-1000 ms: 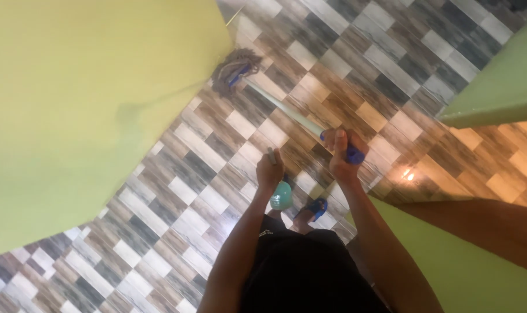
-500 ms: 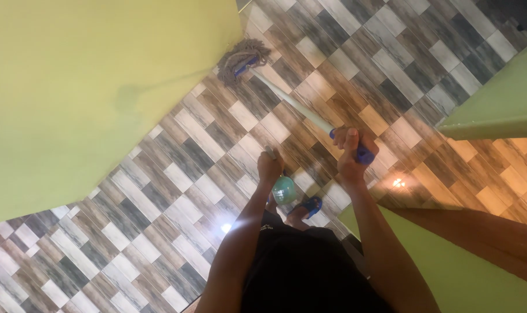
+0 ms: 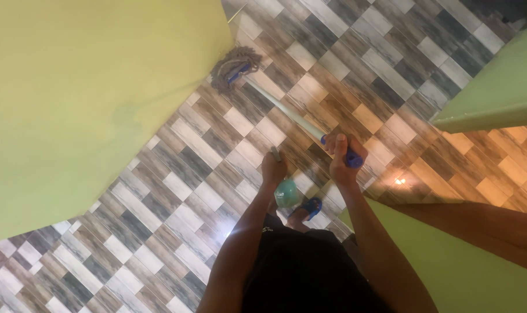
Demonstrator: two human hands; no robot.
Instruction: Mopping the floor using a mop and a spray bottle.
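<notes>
Head view, near to far: black shorts, blue sandal [image 3: 311, 206] on patterned tile floor [image 3: 176, 174]. Left hand [image 3: 274, 169] grip shut on small grey object. Right hand [image 3: 343, 157] grip clamped on mop handle [image 3: 286, 113]. Mop head [image 3: 234, 68] on floor, touching yellow-green wall [image 3: 89, 93].

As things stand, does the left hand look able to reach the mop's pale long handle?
Probably yes: the left hand, closed on a small grey object, sits close beside the pale long handle that the right hand grips, with nothing between them.
</notes>
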